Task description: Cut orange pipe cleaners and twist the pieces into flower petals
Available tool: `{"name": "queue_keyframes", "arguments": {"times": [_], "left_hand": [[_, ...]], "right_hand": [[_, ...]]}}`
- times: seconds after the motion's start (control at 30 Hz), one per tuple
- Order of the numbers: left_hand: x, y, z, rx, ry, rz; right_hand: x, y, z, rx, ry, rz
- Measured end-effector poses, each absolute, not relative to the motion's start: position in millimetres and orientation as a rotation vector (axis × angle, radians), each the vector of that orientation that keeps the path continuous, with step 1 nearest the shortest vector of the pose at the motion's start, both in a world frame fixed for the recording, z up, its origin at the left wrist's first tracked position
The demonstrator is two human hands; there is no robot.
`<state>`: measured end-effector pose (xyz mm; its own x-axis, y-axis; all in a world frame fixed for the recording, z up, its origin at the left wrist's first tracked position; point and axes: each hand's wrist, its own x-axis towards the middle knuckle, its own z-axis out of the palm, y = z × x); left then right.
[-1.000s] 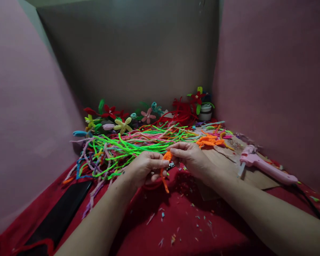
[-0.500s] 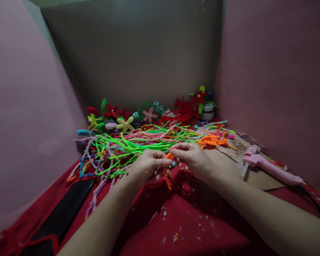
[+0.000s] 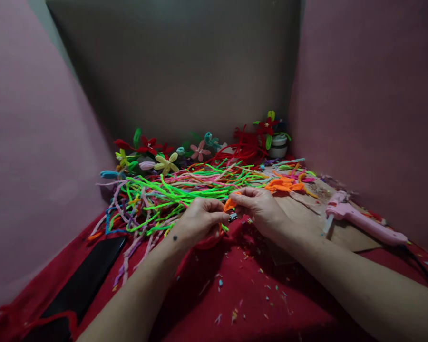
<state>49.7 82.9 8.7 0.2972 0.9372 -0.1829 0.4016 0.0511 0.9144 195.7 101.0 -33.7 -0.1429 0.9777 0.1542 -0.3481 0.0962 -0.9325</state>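
Observation:
An orange pipe cleaner (image 3: 230,203), bent into a looped shape, is between my two hands above the red cloth. My left hand (image 3: 205,217) is closed, its thumb and fingers pinching the left side of the piece. From the right, my right hand (image 3: 258,206) pinches the same piece between thumb and forefinger. Just beyond my left thumb tip shows a small shiny metal piece (image 3: 233,216); I cannot tell whether it is held. Behind my hands lies a heap of loose pipe cleaners (image 3: 185,194), mostly bright green. Beside my right hand sit several orange pipe cleaner shapes (image 3: 284,186).
A pink glue gun (image 3: 364,221) lies on a board (image 3: 345,237) at the right. Pipe cleaner flowers (image 3: 166,163) and a small white pot (image 3: 278,146) stand at the back. A flat black object (image 3: 85,280) lies at left. Scraps dot the red cloth (image 3: 249,299).
The orange tail that hung below my fingers no longer hangs down there. My hands are slightly farther apart, and the metal piece shows more clearly.

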Motion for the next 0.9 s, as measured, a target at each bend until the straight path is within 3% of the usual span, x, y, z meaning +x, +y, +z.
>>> {"name": "queue_keyframes", "arguments": {"times": [0.3,0.57,0.73,0.9], "left_hand": [[45,86,6,1.619,1.295,0.512],[42,86,-8,2.582,1.399,0.875],[40,93,-2,1.978,1.533,1.367],[43,94,-4,1.399,1.194,0.825]], "right_hand": [[194,99,-33,-0.790,-1.205,1.432],[197,103,-36,-0.766,-1.229,1.459],[197,103,-32,-0.750,-1.075,1.467],[197,104,-32,-0.702,-1.017,1.440]]}}
